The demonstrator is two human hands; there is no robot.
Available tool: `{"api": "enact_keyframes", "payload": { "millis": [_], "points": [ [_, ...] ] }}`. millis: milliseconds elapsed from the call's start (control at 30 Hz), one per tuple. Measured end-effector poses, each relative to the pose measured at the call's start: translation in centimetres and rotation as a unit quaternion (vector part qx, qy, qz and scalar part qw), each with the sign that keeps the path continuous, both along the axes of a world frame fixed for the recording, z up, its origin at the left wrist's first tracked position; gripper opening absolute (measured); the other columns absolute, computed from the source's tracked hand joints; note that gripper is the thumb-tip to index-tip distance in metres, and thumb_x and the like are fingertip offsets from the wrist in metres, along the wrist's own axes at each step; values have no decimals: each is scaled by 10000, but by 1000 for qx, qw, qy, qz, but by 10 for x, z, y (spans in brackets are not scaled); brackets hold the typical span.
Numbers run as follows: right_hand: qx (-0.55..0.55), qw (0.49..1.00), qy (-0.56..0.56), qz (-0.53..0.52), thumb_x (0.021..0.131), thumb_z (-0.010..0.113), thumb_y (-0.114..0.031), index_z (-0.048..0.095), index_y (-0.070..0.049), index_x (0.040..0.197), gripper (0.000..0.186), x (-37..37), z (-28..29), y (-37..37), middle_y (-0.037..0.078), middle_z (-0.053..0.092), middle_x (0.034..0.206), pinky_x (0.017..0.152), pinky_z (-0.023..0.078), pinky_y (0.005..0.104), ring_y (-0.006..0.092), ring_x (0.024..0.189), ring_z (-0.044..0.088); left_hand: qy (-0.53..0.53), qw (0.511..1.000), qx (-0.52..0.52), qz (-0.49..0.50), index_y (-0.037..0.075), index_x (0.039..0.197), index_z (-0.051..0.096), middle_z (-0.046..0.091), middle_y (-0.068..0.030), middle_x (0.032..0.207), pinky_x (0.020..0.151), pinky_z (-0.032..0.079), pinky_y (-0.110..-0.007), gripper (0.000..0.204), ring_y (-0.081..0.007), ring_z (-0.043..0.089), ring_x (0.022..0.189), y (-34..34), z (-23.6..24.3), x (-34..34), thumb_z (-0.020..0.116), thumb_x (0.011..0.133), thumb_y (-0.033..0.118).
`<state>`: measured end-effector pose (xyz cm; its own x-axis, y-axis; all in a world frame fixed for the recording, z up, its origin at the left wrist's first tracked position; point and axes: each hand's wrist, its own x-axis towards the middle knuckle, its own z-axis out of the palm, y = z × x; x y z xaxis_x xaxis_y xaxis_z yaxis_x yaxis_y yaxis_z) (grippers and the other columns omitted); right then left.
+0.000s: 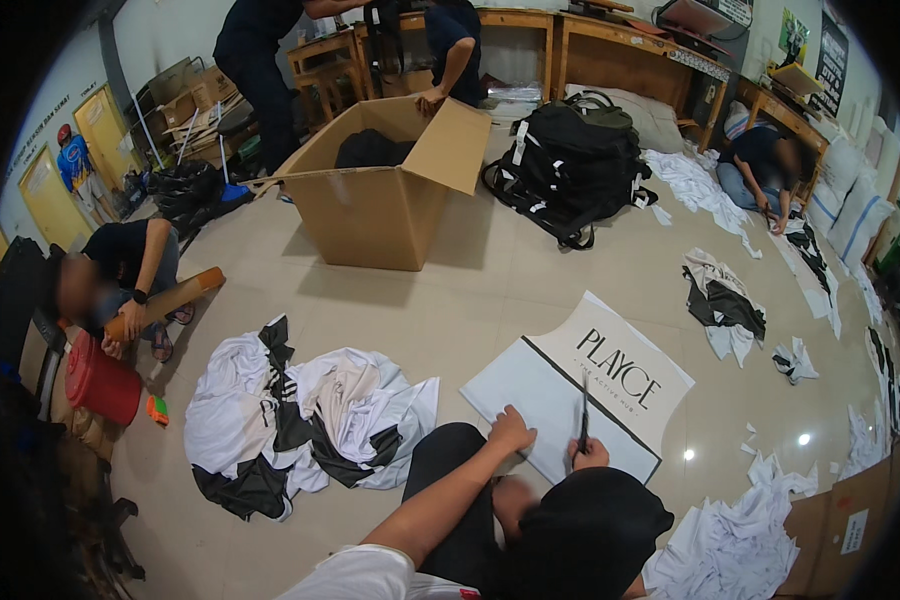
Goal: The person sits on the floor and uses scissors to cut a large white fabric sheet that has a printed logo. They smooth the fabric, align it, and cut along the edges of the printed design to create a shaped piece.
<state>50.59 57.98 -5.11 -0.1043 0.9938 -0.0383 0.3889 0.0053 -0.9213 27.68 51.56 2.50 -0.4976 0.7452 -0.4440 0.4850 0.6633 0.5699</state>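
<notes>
A printed fabric panel [625, 362], cream and pale grey with a black stripe and dark lettering, lies flat on the floor before my knees. My right hand [590, 455] is closed round the handles of black scissors [584, 425] at the panel's near edge. Their blades point away from me, over the fabric. On the panel's near left edge rests my left hand [512, 430], its fingers apart and touching the cloth. To the left lies a heap of white and dark fabric pieces [345, 405].
A large open cardboard box [365, 215] stands ahead, beside a pile of black backpacks [575, 150]. White scraps [725, 550] lie at my right by another carton [850, 530]. Several people work around; one sits left near a red bucket [102, 380].
</notes>
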Motion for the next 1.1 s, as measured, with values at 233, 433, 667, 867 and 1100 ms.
{"api": "enact_keyframes", "payload": {
  "millis": [233,433,667,867,1100],
  "points": [
    [31,966,-201,-161,923,800,-158,715,-14,1069,221,83,1,-82,111,702,879,712,530,364,190,803,654,-2,997,-78,2,-37,1425,521,684,-239,1349,1051,554,-590,690,-434,656,1323,-18,-27,34,812,950,370],
    [191,860,-341,328,965,669,-238,714,-39,1200,311,-13,-15,-148,120,661,1201,929,508,446,282,1125,614,132,989,-29,-56,24,1262,704,707,-161,1323,1018,553,-542,305,-373,659,1281,-5,-27,45,660,1030,217],
    [252,756,-396,457,996,594,-254,722,-97,1293,360,-78,14,-183,108,649,1387,1044,503,489,312,1310,614,313,948,-43,26,62,1285,716,706,-141,1324,1038,545,-514,305,-341,653,1270,10,-73,-97,579,1043,188],
    [266,765,-406,423,1001,602,-254,731,-112,1277,335,-68,11,-193,88,668,1338,1004,523,506,309,1255,633,330,940,61,64,33,1457,560,497,-243,1615,1277,321,-669,469,-477,402,1567,-2,-36,-176,655,1022,181],
    [210,790,-420,394,1074,541,-238,687,-110,1353,340,-66,-31,-168,92,680,1393,1003,548,495,306,1289,639,210,962,20,-173,162,1722,342,239,-272,1797,1267,216,-783,1091,-566,214,1638,-55,-56,-180,845,855,593]
  ]
}}
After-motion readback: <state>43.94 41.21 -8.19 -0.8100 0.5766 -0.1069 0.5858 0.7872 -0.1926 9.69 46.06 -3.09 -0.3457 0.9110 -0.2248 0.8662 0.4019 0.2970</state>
